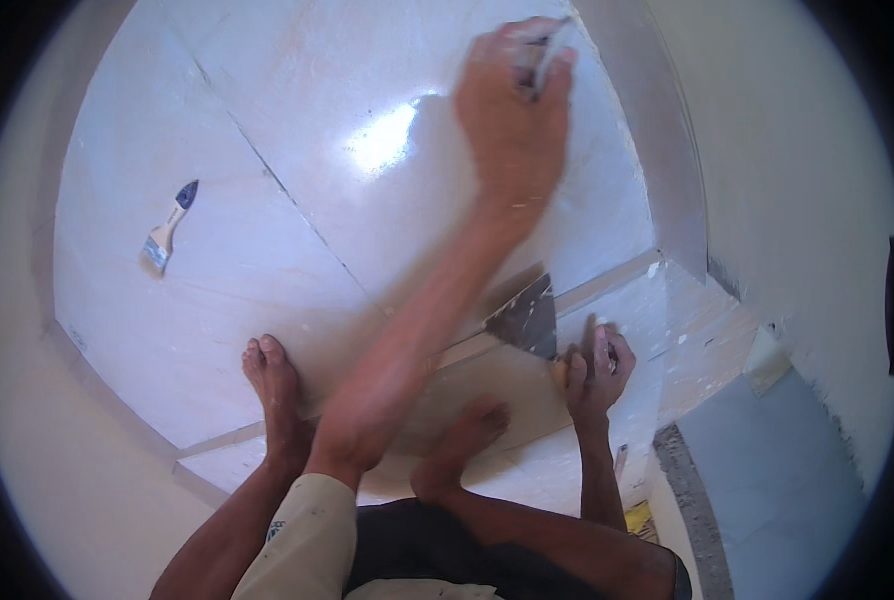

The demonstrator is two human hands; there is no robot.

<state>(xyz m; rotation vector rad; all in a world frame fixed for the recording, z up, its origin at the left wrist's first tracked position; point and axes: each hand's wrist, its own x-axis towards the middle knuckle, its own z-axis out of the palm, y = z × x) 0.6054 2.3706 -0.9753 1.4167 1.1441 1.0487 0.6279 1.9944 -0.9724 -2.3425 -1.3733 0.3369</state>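
Observation:
My left hand (515, 110) reaches far out over the glossy pale tiles (297, 130), close to their far right edge. Its fingers are closed in a pinch around a thin whitish piece (555, 55), smeared by motion, whose kind I cannot make out. Lower down on the right, my right hand (595, 375) is closed at the yellowish handle of a putty knife. The dark, wide triangular blade of that putty knife (529, 318) lies over the tile step edge, its tip side pointing up and left.
A paintbrush (172, 228) with a pale handle lies on the tiles at left. My bare feet (272, 372) stand below. A tile skirting (672, 150) runs along the right wall. A blue-grey surface (777, 490) with a rough edge (689, 500) lies at lower right.

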